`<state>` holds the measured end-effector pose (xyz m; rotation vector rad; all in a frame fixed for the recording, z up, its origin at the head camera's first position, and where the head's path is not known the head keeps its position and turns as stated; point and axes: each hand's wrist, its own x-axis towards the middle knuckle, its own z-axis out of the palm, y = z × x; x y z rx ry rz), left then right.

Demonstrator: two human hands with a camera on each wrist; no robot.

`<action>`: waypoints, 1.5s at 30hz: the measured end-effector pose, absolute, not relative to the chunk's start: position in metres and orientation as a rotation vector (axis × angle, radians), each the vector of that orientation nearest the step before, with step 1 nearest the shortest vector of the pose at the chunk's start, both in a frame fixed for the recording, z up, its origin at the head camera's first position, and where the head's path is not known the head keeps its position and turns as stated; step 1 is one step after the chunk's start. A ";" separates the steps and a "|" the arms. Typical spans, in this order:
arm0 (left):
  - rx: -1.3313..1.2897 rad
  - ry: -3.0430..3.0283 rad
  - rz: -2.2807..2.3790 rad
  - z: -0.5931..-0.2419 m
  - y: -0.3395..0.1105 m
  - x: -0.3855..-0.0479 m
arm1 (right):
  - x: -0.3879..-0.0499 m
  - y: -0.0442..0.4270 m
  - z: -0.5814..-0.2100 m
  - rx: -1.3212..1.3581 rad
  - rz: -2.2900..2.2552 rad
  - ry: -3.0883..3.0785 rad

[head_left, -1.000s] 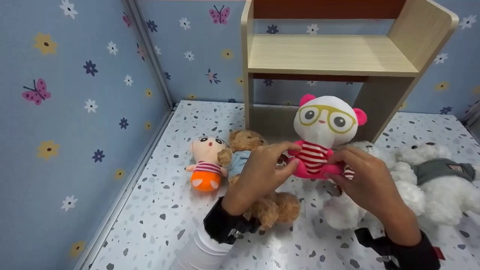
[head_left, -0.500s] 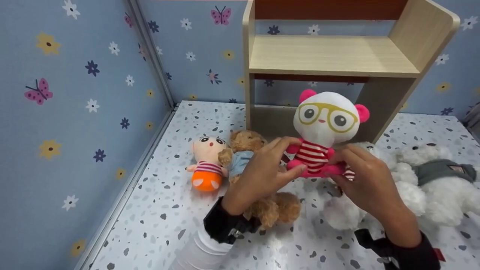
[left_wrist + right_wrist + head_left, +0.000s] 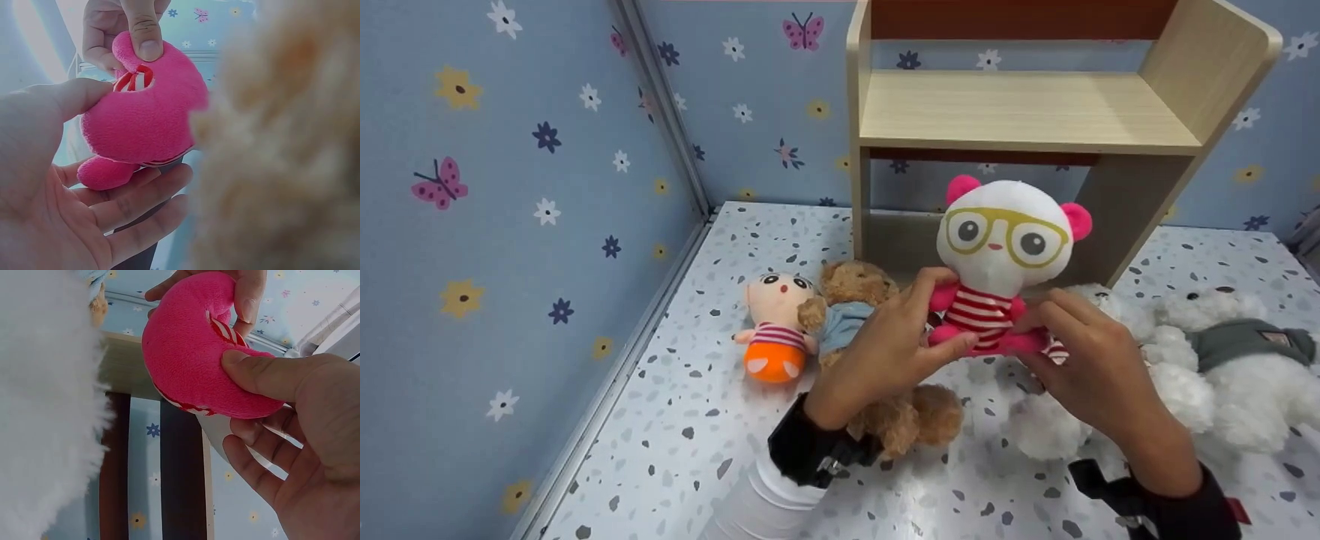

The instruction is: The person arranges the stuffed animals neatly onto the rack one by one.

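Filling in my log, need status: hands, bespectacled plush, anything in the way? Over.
Left hand and right hand gripping bespectacled plush, one each side. Plush head up, in front of shelf. Brown bear, white toy near wrists, might obstruct.

Left hand (image 3: 877,349): bare; black wristband (image 3: 795,448), silvery fitting (image 3: 830,466); white sleeve (image 3: 765,504), creased, nearer. Right hand (image 3: 1102,367): bare; black cuff (image 3: 1196,510), projecting black bracket (image 3: 1091,478), red tab (image 3: 1238,510).

Looks like a child's playroom corner, judging by blue walls (image 3: 420,390) dotted with flowers (image 3: 459,88) and butterflies (image 3: 441,189), a small wooden shelf (image 3: 1027,109), and soft toys (image 3: 774,361) lying across a speckled white surface (image 3: 660,465)!
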<state>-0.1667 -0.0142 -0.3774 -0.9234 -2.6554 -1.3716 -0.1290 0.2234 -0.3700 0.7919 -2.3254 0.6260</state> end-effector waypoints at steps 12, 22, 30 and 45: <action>-0.918 -2.516 -1.497 -0.379 -0.017 -0.170 | -0.130 0.223 -0.367 0.913 0.599 -2.280; -0.864 -2.486 -1.549 -0.378 -0.018 -0.170 | -0.130 0.223 -0.368 0.961 0.613 -2.225; -0.836 -2.467 -1.548 -0.376 -0.018 -0.169 | -0.129 0.222 -0.367 0.957 0.590 -2.216; -0.924 -2.267 -1.604 -0.375 -0.017 -0.167 | -0.125 0.218 -0.365 0.922 0.534 -2.231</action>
